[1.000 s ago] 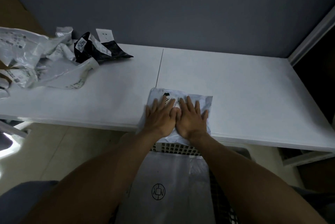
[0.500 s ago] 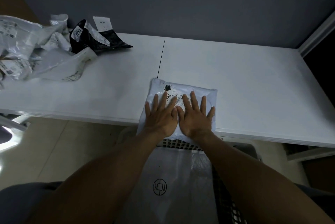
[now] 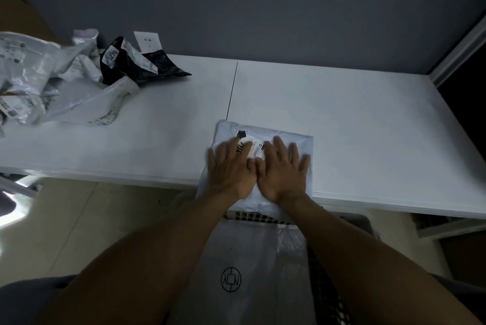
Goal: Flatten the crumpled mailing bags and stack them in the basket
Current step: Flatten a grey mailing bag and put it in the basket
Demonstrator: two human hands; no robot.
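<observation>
At the tabletop's (image 3: pixel 342 127) near edge: mailing bag (image 3: pixel 265 132) lies flat, overhanging the basket (image 3: pixel 252 217).
Hands: left hand (image 3: pixel 231 172) and right hand (image 3: pixel 282 174) press it, fingers spread, gripping nothing.
Technique: sweep palms outward, driving creases to the edges.

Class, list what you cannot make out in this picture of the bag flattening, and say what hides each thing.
1. Head view, label on the white bag: partly under the left hand and right hand, blurred, unreadable.
2. Head view, basket: mostly hidden by the forearms and the logo bag; number stacked unknown.
3. Head view, crumpled pile: cut off by the left edge; count unclear.
</observation>
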